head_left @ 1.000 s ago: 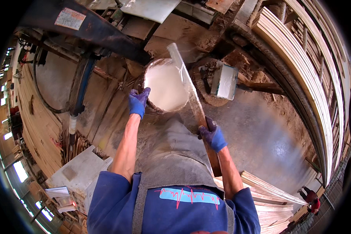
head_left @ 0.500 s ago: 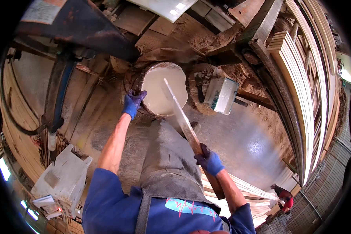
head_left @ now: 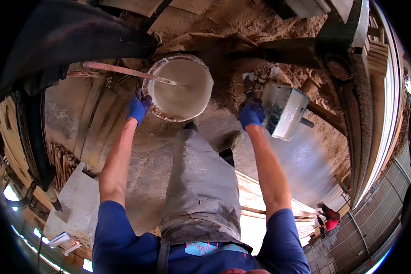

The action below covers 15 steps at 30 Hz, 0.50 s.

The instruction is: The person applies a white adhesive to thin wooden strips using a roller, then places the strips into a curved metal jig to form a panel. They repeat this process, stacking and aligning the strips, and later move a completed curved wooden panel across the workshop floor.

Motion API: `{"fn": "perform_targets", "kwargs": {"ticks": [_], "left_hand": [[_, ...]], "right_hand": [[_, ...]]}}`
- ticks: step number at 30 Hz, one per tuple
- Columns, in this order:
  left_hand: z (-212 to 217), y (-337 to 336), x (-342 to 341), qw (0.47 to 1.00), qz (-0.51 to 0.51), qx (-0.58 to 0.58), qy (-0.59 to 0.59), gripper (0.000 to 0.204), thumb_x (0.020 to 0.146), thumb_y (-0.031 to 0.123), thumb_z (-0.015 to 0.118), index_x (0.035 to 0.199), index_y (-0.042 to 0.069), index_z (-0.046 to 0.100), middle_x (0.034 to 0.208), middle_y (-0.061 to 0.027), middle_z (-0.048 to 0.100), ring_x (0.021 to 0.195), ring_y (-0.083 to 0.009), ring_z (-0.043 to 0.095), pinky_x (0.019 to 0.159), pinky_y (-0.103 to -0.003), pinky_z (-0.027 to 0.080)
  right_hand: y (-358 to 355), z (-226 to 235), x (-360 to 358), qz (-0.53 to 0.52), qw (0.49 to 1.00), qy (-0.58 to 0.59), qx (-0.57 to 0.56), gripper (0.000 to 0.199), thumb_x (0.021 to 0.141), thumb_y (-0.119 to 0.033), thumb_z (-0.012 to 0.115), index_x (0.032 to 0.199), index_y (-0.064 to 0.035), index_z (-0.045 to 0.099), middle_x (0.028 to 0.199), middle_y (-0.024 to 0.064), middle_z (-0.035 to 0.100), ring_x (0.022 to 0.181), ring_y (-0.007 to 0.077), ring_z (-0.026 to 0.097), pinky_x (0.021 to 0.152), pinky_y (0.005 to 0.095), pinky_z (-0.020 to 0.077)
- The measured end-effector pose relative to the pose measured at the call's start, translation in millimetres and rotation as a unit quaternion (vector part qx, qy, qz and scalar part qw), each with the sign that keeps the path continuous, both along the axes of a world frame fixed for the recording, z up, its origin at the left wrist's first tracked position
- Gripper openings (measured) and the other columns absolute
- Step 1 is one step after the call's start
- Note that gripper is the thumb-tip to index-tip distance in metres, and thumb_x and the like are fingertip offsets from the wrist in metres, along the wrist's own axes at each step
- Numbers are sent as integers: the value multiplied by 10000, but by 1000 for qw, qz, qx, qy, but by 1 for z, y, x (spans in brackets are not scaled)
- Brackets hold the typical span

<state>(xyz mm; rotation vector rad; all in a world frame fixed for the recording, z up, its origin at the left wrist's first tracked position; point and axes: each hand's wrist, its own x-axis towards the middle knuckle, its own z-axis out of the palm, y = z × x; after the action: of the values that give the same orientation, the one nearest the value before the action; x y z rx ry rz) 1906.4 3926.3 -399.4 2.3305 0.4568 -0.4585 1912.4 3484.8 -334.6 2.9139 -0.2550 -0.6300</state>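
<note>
A round bucket (head_left: 157, 109) full of white liquid stands on the dusty floor in front of my feet. A long thin stick (head_left: 123, 72) leans in it, its upper end pointing left. My left hand (head_left: 138, 108), in a blue glove, grips the bucket's left rim. My right hand (head_left: 252, 114), also blue-gloved, is closed on the near left corner of a white rectangular tub (head_left: 285, 112) to the right of the bucket. Something like a brush (head_left: 249, 83) sticks up just behind that hand.
Sawdust (head_left: 255, 27) lies heaped behind the bucket and tub. Stacked pale boards (head_left: 374, 91) curve along the right side. A dark machine beam (head_left: 68, 36) crosses the upper left. White slabs (head_left: 77, 201) lie lower left, planks (head_left: 253, 201) by my legs. A person in red (head_left: 329, 219) crouches at the far lower right.
My right hand has let go of the stick and moved right to the white tub. The stick now leans left in the bucket. My left hand stays on the rim.
</note>
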Motion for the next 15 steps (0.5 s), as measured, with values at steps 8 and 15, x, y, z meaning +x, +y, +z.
{"fn": "perform_targets", "kwargs": {"ticks": [8, 15], "left_hand": [[-7, 4, -73, 912, 275, -281, 117, 157, 902, 251, 574, 943, 100, 588, 709, -23, 583, 651, -125, 530, 574, -290, 429], [39, 9, -169, 854, 236, -280, 370, 319, 882, 391, 552, 1090, 152, 590, 987, -49, 660, 792, -177, 630, 611, -305, 484]], "right_hand": [[-9, 5, 20, 13, 999, 39, -18, 248, 773, -223, 592, 948, -57, 651, 941, 163, 671, 881, 306, 662, 742, 387, 534], [3, 40, 17, -52, 984, 3, 168, 329, 790, -327, 599, 994, -73, 638, 931, 181, 661, 880, 360, 639, 754, 427, 517]]}}
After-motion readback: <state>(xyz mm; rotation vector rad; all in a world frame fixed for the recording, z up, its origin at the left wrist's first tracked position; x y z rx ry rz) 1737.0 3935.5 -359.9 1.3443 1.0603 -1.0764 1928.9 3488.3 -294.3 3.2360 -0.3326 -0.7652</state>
